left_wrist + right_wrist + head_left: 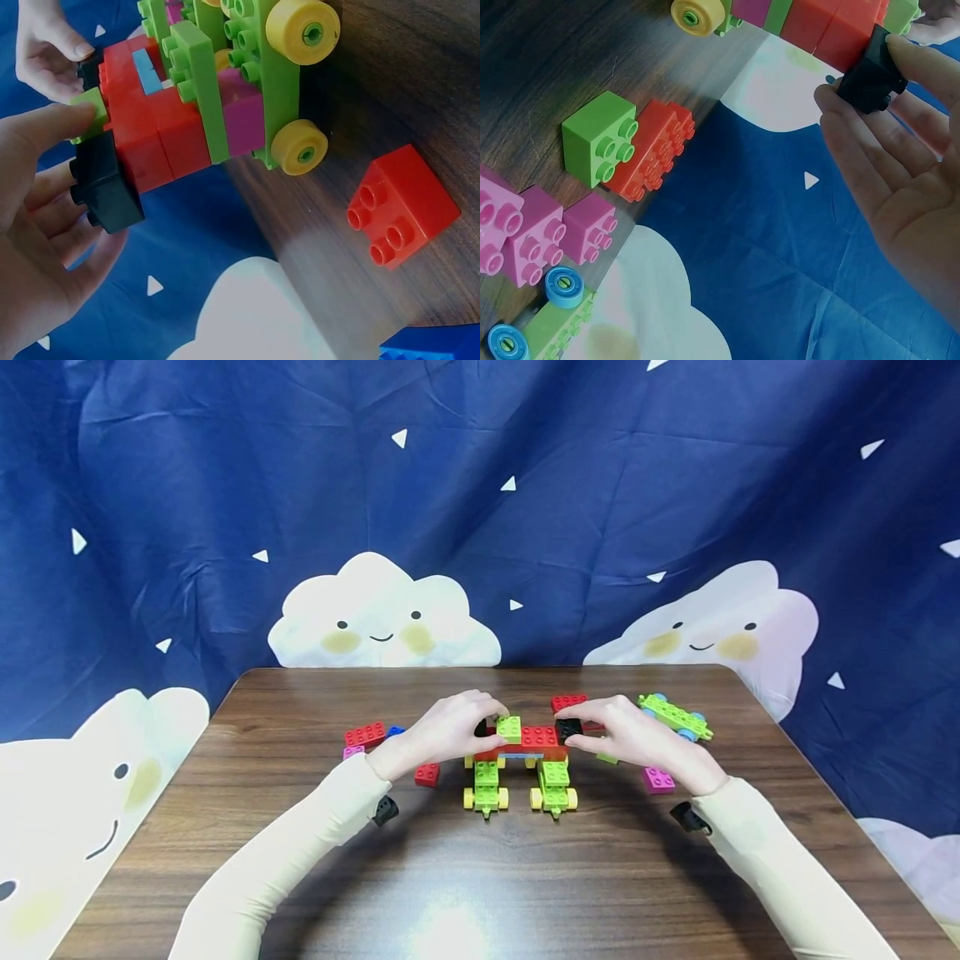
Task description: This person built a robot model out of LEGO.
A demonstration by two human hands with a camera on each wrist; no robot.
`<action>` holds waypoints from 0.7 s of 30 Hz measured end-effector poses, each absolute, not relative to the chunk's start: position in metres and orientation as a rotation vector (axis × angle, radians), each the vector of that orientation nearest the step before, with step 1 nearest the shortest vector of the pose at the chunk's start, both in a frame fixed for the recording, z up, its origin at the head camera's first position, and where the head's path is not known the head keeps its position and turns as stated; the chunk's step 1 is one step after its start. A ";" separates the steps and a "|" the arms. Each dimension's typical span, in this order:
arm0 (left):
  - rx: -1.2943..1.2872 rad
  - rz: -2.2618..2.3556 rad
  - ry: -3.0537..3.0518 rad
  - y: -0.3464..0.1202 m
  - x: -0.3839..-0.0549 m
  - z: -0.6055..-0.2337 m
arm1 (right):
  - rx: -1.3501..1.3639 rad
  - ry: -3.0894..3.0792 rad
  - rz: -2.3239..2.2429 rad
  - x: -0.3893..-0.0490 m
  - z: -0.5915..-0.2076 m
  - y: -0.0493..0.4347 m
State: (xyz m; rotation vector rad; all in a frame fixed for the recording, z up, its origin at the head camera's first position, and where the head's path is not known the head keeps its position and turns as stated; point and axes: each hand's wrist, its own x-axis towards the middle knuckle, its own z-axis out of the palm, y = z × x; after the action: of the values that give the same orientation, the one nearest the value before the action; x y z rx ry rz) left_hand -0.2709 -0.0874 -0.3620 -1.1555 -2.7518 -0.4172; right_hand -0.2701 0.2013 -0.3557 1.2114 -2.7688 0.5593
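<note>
A toy build of red bricks [542, 739] rests on two light green wheeled bases [486, 789] with yellow wheels [304, 31]. My left hand [453, 727] pinches a light green brick [508, 729] at the top of the build. In the left wrist view, a black brick [109, 184] sits at the build's near top end, close to that hand's other fingers. On the opposite end, my right hand [637, 735] grips another black brick [871, 73] between thumb and fingers, against the red bricks. Magenta bricks [241, 101] show lower in the build.
Left of the build lie red bricks [365, 734], a loose red brick [409, 206] and a blue brick [435, 343]. To the right are a green brick [600, 139], a long red brick [656, 146], magenta bricks [589, 225] and a green base with blue wheels [677, 717].
</note>
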 end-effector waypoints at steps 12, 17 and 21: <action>-1.189 -0.468 -2.730 -0.087 -0.271 -0.363 | 1.209 -2.774 0.554 -0.270 -0.357 0.201; -1.187 -0.497 -2.771 -0.084 -0.272 -0.361 | 1.210 -2.774 0.554 -0.270 -0.356 0.201; -1.172 -0.570 -2.808 -0.079 -0.273 -0.360 | 1.209 -2.767 0.556 -0.271 -0.356 0.202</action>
State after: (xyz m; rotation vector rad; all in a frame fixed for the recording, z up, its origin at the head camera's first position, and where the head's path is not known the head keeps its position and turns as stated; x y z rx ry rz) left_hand -0.2734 -0.0795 -0.3595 -1.1718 -2.8080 -0.5696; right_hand -0.2709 0.2017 -0.3558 1.2091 -2.7667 0.5561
